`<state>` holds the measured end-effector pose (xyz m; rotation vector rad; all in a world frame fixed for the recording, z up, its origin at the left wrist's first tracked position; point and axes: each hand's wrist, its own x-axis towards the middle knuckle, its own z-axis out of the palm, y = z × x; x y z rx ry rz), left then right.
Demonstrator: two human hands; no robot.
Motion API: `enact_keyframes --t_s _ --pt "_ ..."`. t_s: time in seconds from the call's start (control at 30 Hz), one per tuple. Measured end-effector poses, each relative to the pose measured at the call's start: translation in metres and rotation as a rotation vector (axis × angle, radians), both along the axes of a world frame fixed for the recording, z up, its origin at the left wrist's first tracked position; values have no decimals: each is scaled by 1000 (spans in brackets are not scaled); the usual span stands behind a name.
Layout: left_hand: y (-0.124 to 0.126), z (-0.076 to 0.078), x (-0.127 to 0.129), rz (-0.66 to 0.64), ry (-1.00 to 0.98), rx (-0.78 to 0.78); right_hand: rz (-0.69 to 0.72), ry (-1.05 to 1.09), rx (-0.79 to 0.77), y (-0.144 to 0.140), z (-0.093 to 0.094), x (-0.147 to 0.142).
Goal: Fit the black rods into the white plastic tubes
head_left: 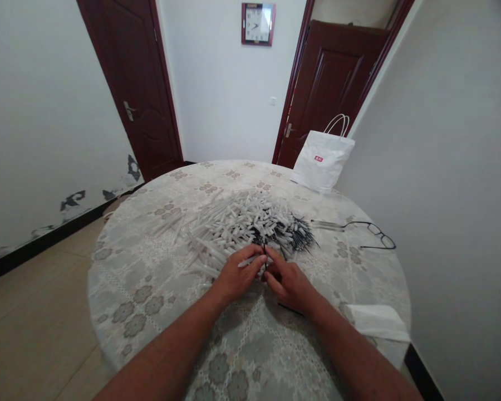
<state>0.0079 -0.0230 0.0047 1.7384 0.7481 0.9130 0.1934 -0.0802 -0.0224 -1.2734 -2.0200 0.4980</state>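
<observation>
A round table (pixel 150 289) under a lace-patterned cloth carries a broad heap of white tubes (pixel 221 225) at its middle, with a smaller bundle of thin black rods (pixel 298 236) against the heap's right edge. A white paper bag (pixel 321 161) stands at the far rim; its contents cannot be seen. At the near edge of the heap, the left hand (pixel 237 275) pinches one white tube (pixel 249 260), fingers curled round it. The right hand (pixel 290 284), touching the left, pinches a thin black rod (pixel 265 252).

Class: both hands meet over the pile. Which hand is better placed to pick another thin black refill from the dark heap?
Probably the right hand: the black refills lie just beyond it, on its side. The left hand holds a white tube beside the white tubes pile.
</observation>
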Motion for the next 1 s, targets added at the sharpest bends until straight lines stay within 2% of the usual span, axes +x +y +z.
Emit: enact_keyframes --t_s 0.13,0.27,0.33,0.43,0.57,0.67,0.77,0.9,1.0 --pt "1 -5 -2 34 58 287 -80 87 46 -3 7 3" --pt "-1 -10 -1 -13 130 469 -195 375 90 -2 9 10" --pt "-2 -12 -1 -39 187 506 -213 472 69 -1 8 13" --pt "-4 -15 0 -43 258 524 -222 501 36 -1 7 15" --pt "-4 -12 -1 -46 204 482 -196 615 -27 -1 7 15" --pt "-3 -6 -2 -19 114 346 -227 827 -46 4 8 17" --pt "3 0 -4 40 -25 18 -301 1064 -63 12 10 25" --pt "13 1 -6 56 -456 -472 -353 1305 -70 18 12 39" --pt "17 -1 -7 30 -674 -644 -350 1342 -71 20 11 46"
